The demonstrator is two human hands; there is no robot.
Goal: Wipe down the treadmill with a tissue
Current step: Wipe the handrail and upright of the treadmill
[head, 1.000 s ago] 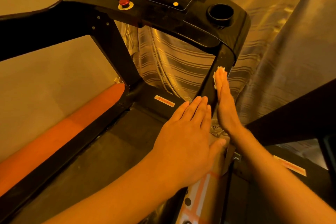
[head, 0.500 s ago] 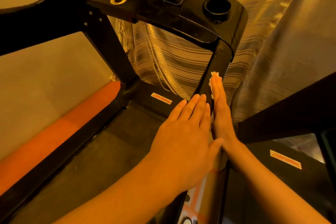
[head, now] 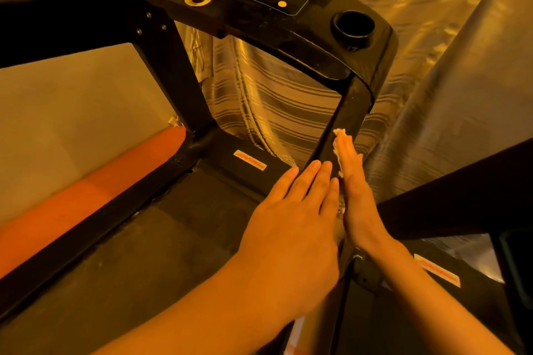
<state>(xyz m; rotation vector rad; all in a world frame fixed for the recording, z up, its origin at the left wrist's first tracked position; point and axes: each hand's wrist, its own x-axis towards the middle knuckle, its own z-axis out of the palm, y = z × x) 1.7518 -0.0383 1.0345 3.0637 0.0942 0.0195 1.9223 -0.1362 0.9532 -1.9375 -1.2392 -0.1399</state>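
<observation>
My right hand, fingers straight and flat, presses the tissue against the right upright of the treadmill, below the console corner, my left hand open and flat just beside it.

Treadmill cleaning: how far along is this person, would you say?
Done: nothing can be confirmed; no surface looks visibly cleaner than another. In hand: the right hand presses the tissue flat against the right upright, low down, with the left hand flat beside it. Left, probably: the console, the left upright and the belt, none touched by tissue now.
</observation>
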